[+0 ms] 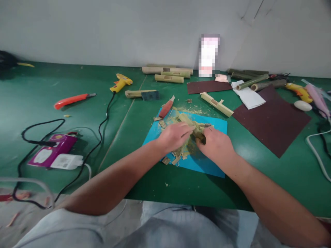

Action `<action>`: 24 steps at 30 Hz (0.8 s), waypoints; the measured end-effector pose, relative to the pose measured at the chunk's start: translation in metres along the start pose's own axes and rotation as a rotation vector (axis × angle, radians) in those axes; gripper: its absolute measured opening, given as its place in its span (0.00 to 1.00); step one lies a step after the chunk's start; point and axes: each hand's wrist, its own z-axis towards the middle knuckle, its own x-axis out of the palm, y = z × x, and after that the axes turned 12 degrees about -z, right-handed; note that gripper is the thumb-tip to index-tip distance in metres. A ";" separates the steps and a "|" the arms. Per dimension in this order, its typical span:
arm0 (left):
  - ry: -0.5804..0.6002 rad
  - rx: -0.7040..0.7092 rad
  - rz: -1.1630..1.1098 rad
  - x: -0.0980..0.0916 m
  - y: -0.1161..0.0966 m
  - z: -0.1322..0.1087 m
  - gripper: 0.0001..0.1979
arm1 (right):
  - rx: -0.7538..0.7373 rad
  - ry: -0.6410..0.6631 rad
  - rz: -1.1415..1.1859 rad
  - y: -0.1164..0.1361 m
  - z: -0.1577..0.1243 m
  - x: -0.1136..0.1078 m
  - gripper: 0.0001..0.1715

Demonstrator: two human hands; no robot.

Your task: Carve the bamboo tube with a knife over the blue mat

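Note:
Over the blue sheet both hands are closed on a short pale-green bamboo tube, tilted with its far end up to the left. My right hand wraps its near end, where a dark opening shows beside the thumb. My left hand presses its bunched fingers against the tube's side; whether they also pinch something small is hidden. Bamboo shavings and chips lie around and under the hands. Just beyond the left hand lies a red-handled carving knife, its blade pointing away.
Cut bamboo tubes lie along the wall, and a notched one is nearer. Brown sandpaper spreads at right. On the left are a red utility knife, a yellow glue gun and a purple power strip with loose cables.

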 end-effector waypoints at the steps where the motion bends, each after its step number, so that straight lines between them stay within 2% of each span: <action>1: 0.018 -0.020 -0.001 0.000 -0.003 0.000 0.17 | 0.001 -0.001 -0.001 0.000 0.000 0.000 0.11; 5: -0.097 -0.144 0.068 0.000 -0.008 0.003 0.18 | 0.005 -0.009 0.006 0.000 0.000 -0.001 0.11; 9: 0.041 -0.055 -0.012 0.003 -0.014 0.000 0.16 | -0.003 -0.009 -0.012 0.000 0.000 -0.002 0.10; 10: 0.042 -0.055 -0.027 0.003 -0.014 -0.001 0.16 | -0.004 -0.009 -0.015 0.000 0.000 -0.002 0.11; 14: -0.116 -0.163 0.024 0.001 -0.007 -0.001 0.15 | -0.014 0.003 -0.021 0.001 0.000 -0.003 0.12; 16: -0.077 -0.146 0.023 0.002 -0.009 -0.001 0.16 | -0.017 0.017 -0.028 0.001 -0.001 -0.003 0.12; 20: 0.099 -0.074 -0.031 0.009 -0.027 -0.004 0.17 | -0.020 -0.011 -0.028 0.000 0.000 0.000 0.12; 24: 0.112 -0.085 -0.051 0.010 -0.034 -0.002 0.17 | -0.057 -0.021 -0.029 0.000 0.001 0.002 0.13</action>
